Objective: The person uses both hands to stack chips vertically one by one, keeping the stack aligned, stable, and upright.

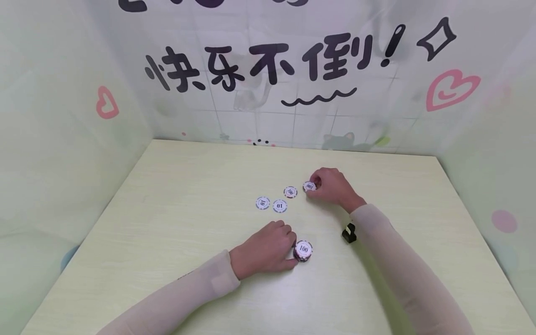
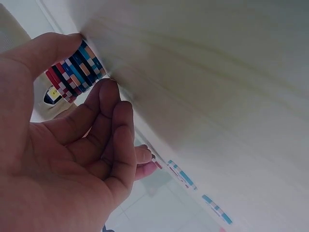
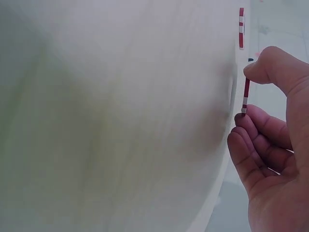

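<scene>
My left hand [image 1: 265,249] holds a stack of poker chips [image 1: 303,250] between thumb and fingers, near the middle of the table; its top chip reads 100. The left wrist view shows the stack [image 2: 77,72] edge-on, with red, blue, black and orange edges. Farther back, my right hand [image 1: 333,188] pinches a single poker chip [image 1: 309,186] marked 100. Its red-and-white edge [image 3: 246,94] shows between thumb and fingertips in the right wrist view. Just left of it lies another 100 chip [image 1: 291,191]. Two chips marked 10, one left [image 1: 263,203] and one right [image 1: 280,206], lie flat beside each other.
A small black object [image 1: 349,233] stands on the table by the right sleeve. The pale wood-grain table [image 1: 180,186] is bounded by printed curtains [image 1: 268,102] at the back and on both sides.
</scene>
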### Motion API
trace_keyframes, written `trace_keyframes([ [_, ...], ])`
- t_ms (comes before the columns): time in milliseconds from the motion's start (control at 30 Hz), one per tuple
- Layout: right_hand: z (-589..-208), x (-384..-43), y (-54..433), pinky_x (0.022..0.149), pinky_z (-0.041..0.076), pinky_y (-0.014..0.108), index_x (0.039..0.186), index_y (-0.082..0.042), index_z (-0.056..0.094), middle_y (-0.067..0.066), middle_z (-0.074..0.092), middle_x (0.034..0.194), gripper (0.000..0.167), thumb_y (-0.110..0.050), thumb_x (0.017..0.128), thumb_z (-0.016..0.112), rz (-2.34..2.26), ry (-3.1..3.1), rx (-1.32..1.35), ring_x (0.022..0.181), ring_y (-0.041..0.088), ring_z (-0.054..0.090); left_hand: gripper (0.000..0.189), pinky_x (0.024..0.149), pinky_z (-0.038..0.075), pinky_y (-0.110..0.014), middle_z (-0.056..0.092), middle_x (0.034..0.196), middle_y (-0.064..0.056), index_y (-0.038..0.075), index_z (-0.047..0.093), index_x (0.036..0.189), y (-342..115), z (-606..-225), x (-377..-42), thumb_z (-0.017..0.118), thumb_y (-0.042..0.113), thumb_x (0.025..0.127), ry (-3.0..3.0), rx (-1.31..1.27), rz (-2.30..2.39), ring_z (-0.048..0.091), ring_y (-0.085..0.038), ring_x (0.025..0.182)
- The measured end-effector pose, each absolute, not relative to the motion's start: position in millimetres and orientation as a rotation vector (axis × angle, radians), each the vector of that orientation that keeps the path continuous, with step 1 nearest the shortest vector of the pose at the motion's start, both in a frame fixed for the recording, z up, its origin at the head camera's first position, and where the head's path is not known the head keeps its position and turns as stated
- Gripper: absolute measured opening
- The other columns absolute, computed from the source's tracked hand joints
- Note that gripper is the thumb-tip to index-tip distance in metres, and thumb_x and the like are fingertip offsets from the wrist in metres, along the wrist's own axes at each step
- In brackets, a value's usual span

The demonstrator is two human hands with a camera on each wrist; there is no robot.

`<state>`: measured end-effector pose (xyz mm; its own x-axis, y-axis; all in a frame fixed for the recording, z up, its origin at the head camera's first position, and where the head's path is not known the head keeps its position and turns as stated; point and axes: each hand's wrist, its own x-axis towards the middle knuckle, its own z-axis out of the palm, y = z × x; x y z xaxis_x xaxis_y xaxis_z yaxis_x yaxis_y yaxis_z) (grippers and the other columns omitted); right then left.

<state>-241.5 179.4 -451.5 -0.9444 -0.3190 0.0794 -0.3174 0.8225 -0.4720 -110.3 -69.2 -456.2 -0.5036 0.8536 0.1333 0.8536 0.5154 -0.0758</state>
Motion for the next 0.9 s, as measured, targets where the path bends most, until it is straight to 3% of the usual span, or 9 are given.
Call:
trace_keyframes([
  [900,-451.4,-203.0,184.4,0.082,0.055,0.039,0.103,-0.005,0.078,0.003,0.072,0.094,0.03,-0.028,0.085,0.085,-0.779,3.023,-0.72,0.086,0.021,0.064,0.039,0.072,0.048,-0.029,0.07,0.085,0.0,0.009,0.076,0.092,-68.7,-458.6,-111.3,0.081,0.048,0.095,-2.589,-1.475,0.016,0.056,-0.017,0.077],
])
